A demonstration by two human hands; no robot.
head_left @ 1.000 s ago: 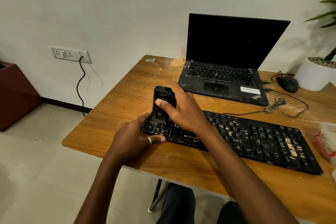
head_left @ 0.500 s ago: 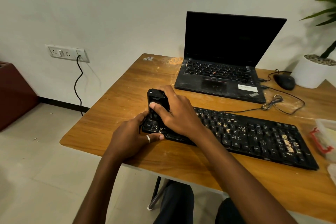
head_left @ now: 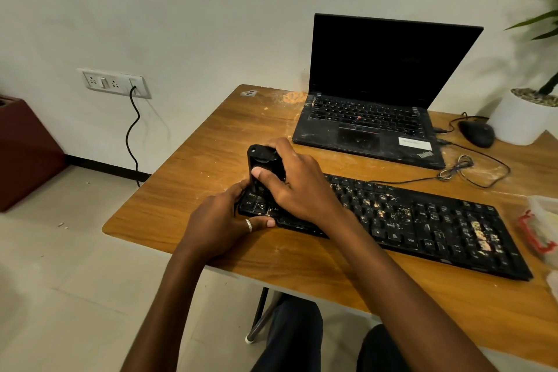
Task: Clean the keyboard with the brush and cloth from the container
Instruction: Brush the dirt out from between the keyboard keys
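Brushing step: right hand grips brush on keyboard, frame centre; left hand holds its edge. Next: sweep toward crumbs.

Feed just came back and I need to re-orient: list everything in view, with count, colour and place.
table: one, wooden brown, under everything
keyboard: one, black, crumb-strewn, front of table
brush: one, black, on keyboard's left end
laptop: one, black, open, rear of table
mouse: one, black, right of laptop
cable: one, black, coiled between laptop and keyboard
plant pot: one, white, far right rear
container: one, clear with red clasp, right edge
wall socket: one, white, left wall, black cord plugged in
left hand: one, holds keyboard's left end
right hand: one, grips brush
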